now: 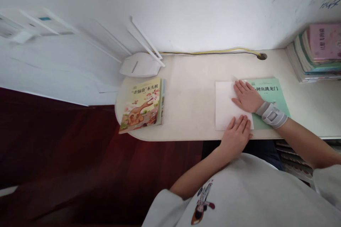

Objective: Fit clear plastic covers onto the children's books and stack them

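Right hand [247, 96] and left hand [236, 135] lie flat, fingers extended and unclenched, on a white rectangular paper sheet [223, 104] meeting a green-covered paperback book [279, 101] on the cream, round-ended desk [189, 103].

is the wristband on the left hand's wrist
No, the grey wristband is wrapped around the wrist of the right hand, while the wrist of the left hand is bare.
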A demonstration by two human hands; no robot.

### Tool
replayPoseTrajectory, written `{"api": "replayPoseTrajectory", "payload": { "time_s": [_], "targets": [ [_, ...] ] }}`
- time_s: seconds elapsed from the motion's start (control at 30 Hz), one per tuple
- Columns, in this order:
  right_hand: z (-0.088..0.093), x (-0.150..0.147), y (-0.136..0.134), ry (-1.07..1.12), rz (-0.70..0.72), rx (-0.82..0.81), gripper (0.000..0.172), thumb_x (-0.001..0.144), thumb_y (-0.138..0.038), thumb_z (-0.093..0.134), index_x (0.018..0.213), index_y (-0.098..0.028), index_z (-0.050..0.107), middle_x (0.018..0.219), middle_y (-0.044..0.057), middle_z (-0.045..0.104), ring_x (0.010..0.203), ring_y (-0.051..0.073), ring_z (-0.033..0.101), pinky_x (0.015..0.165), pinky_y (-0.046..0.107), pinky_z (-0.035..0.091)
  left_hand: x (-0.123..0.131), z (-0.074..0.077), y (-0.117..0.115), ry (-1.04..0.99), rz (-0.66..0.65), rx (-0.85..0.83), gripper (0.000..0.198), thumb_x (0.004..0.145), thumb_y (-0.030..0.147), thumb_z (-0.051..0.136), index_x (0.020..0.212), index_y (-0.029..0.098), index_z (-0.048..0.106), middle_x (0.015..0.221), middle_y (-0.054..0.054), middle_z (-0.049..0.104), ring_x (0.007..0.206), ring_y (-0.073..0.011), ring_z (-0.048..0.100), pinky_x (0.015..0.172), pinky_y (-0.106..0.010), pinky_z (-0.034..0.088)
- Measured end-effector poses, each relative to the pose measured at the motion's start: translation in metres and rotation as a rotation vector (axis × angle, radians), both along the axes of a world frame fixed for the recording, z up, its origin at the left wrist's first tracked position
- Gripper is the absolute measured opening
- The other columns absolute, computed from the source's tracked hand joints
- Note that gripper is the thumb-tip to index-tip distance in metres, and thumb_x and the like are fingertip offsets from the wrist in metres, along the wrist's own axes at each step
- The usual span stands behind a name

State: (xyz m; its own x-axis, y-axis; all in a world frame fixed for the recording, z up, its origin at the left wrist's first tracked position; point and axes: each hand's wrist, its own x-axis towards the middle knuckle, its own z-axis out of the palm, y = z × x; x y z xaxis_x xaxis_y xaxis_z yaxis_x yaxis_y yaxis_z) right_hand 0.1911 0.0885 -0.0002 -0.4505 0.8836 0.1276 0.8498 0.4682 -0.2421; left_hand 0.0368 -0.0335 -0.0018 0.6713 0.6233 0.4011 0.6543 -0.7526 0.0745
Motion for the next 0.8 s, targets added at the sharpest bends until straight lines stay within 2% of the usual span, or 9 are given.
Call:
{"api": "replayPoseTrajectory", "payload": {
  "time_s": [0.07, 0.17, 0.2, 0.27, 0.33, 0.4, 0.57, 0.67, 0.8],
  "targets": [
    [0.000, 0.000, 0.000, 0.037, -0.022, 0.002, 0.068, 0.090, -0.050, 0.030, 0.139, -0.004, 0.036, 0.147, 0.019, 0.034, 0.139, 0.031, 0.023, 0.113, 0.052, 0.017, -0.021, 0.011, 0.011, -0.058, 0.077, 0.005, 0.041, 0.094, 0.036, 0.038, 0.123, 0.012, 0.053, 0.130, -0.015, 0.057, 0.124, -0.0241, 0.049, 0.104, -0.042, 0.038],
    [0.000, 0.004, 0.003, 0.198, -0.090, 0.032, 0.069, 0.090, -0.056, 0.027, 0.137, -0.007, 0.041, 0.145, 0.019, 0.038, 0.137, 0.029, 0.028, 0.112, 0.049, 0.025, -0.062, 0.028, 0.034, -0.124, 0.493, -0.019, 0.052, 0.090, 0.045, 0.043, 0.125, 0.008, 0.050, 0.127, -0.023, 0.055, 0.118, -0.0317, 0.052, 0.095, -0.047, 0.042],
    [0.000, 0.006, 0.005, 0.268, -0.114, 0.047, 0.069, 0.090, -0.057, 0.026, 0.136, -0.009, 0.042, 0.144, 0.018, 0.039, 0.136, 0.028, 0.030, 0.111, 0.048, 0.028, -0.076, 0.032, 0.042, -0.115, 0.638, -0.096, 0.053, 0.088, 0.047, 0.045, 0.122, 0.007, 0.052, 0.122, -0.024, 0.058, 0.113, -0.0338, 0.055, 0.091, -0.048, 0.044],
    [0.002, 0.012, 0.010, 0.388, -0.151, 0.073, 0.069, 0.089, -0.060, 0.025, 0.133, -0.010, 0.045, 0.140, 0.018, 0.044, 0.132, 0.027, 0.037, 0.108, 0.046, 0.033, -0.096, 0.039, 0.054, -0.091, 0.725, -0.372, 0.041, 0.086, 0.045, 0.047, 0.105, 0.011, 0.061, 0.103, -0.018, 0.066, 0.097, -0.0301, 0.062, 0.084, -0.045, 0.047],
    [0.004, 0.019, 0.015, 0.456, -0.176, 0.085, 0.069, 0.089, -0.061, 0.025, 0.130, -0.011, 0.048, 0.134, 0.019, 0.049, 0.128, 0.027, 0.043, 0.107, 0.047, 0.035, -0.107, 0.043, 0.062, -0.175, 0.663, -0.637, 0.029, 0.085, 0.041, 0.048, 0.086, 0.016, 0.062, 0.090, -0.011, 0.069, 0.087, -0.0240, 0.064, 0.082, -0.040, 0.048],
    [0.009, 0.028, 0.015, 0.463, -0.194, 0.068, 0.067, 0.089, -0.059, 0.026, 0.126, -0.009, 0.051, 0.128, 0.020, 0.053, 0.124, 0.027, 0.047, 0.106, 0.046, 0.036, -0.107, 0.049, 0.065, -0.428, 0.532, -0.809, 0.026, 0.085, 0.040, 0.047, 0.080, 0.018, 0.060, 0.097, -0.009, 0.069, 0.091, -0.0213, 0.063, 0.083, -0.037, 0.049],
    [0.017, 0.048, -0.013, 0.276, -0.066, -0.113, 0.060, 0.091, -0.051, 0.030, 0.128, -0.009, 0.051, 0.129, 0.019, 0.055, 0.123, 0.031, 0.048, 0.105, 0.048, 0.037, -0.069, 0.077, 0.072, -0.969, 0.164, -1.071, 0.047, 0.095, 0.044, 0.017, 0.110, 0.023, 0.056, 0.135, -0.008, 0.053, 0.112, -0.0236, 0.059, 0.088, -0.045, 0.050],
    [0.016, 0.056, -0.039, 0.248, 0.090, -0.160, 0.058, 0.091, -0.049, 0.033, 0.136, -0.015, 0.044, 0.139, 0.014, 0.048, 0.132, 0.030, 0.038, 0.108, 0.051, 0.032, -0.026, 0.082, 0.081, -0.992, 0.100, -0.966, 0.069, 0.092, 0.048, -0.011, 0.133, 0.025, 0.040, 0.144, -0.007, 0.042, 0.122, -0.0204, 0.052, 0.095, -0.042, 0.047],
    [0.016, 0.081, -0.059, 0.408, 0.068, -0.145, 0.056, 0.090, -0.050, 0.037, 0.139, -0.023, 0.040, 0.145, 0.008, 0.041, 0.134, 0.025, 0.035, 0.111, 0.047, 0.031, 0.031, 0.066, 0.091, -0.715, -0.126, -0.587, 0.070, 0.090, 0.060, 0.004, 0.147, 0.021, 0.012, 0.154, -0.011, 0.021, 0.138, -0.0209, 0.027, 0.107, -0.038, 0.035]
  ]
}}
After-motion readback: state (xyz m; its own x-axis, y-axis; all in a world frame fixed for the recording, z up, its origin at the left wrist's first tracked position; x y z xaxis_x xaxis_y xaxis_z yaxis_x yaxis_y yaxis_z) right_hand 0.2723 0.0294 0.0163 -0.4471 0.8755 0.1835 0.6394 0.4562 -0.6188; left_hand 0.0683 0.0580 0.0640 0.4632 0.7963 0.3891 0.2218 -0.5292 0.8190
